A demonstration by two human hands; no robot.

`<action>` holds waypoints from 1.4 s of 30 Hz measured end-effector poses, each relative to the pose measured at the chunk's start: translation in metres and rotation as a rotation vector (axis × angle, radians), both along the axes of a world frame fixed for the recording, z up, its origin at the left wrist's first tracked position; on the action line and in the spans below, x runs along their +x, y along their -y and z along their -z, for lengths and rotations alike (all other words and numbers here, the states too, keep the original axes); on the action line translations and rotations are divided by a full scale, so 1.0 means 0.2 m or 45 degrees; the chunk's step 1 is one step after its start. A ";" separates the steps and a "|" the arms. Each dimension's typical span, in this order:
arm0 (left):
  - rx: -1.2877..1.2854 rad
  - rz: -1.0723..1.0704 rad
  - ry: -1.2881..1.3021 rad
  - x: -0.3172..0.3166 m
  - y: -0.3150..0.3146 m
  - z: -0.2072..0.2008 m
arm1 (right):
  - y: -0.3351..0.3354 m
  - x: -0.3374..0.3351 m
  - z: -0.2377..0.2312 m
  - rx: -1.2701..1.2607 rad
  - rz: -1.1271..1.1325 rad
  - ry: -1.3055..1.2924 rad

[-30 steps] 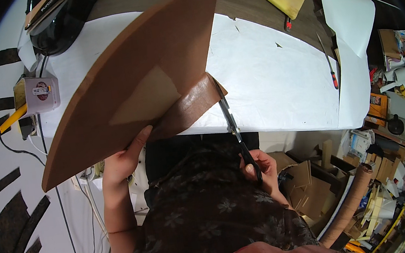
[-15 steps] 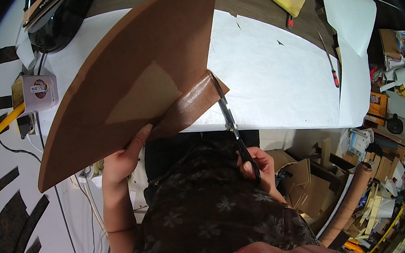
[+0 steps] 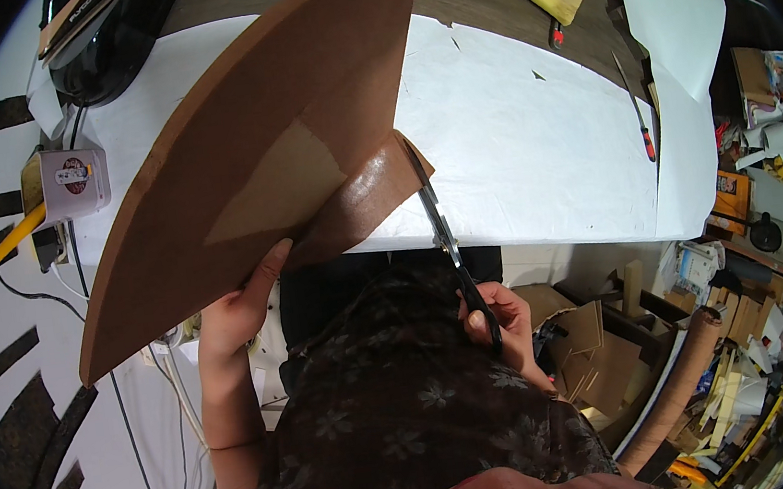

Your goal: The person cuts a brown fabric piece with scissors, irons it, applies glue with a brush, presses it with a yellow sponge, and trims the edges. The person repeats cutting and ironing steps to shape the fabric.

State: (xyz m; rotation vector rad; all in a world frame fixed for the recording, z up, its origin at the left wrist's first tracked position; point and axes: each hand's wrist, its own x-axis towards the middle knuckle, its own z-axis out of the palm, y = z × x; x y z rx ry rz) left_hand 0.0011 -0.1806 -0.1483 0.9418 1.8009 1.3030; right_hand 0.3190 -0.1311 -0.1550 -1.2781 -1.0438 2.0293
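One slip could nick the brown panel (image 3: 178, 196), tilted over the white sheet (image 3: 535, 151), if the left hand (image 3: 242, 308), clamped on its lower edge, slackens; the right hand (image 3: 507, 321) is closed around the scissors (image 3: 450, 247), blades at the brown flap (image 3: 368, 189); skewed blades could tear it.

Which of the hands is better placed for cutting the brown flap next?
Probably the right hand: it holds the scissors, blades across the brown flap; the left hand holds the curved panel.
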 end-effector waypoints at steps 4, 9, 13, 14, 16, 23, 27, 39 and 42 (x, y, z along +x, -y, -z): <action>0.036 0.008 -0.022 0.00 0.00 0.01 | 0.00 0.00 -0.01 -0.021 0.010 -0.014; 0.040 -0.009 -0.002 0.00 0.00 0.01 | 0.00 -0.01 -0.01 -0.016 0.012 -0.007; 0.056 -0.035 -0.001 0.00 0.00 0.02 | 0.00 -0.01 -0.01 0.002 0.010 -0.004; 0.052 -0.031 0.000 0.00 0.00 0.02 | 0.00 -0.01 -0.01 -0.010 0.012 -0.017; 0.059 -0.020 0.001 0.00 0.00 0.02 | 0.00 -0.01 -0.01 -0.031 0.017 -0.042; 0.095 -0.032 0.013 0.00 0.00 0.03 | 0.01 -0.01 -0.01 -0.008 0.025 -0.015; 0.084 -0.023 -0.007 0.00 0.01 0.03 | 0.01 -0.01 -0.01 0.007 0.030 0.023; 0.133 -0.020 -0.034 0.00 0.00 0.04 | 0.01 0.00 -0.02 -0.058 0.040 -0.031; 0.116 -0.011 -0.012 -0.01 0.01 0.04 | 0.01 0.00 -0.03 -0.056 0.040 -0.024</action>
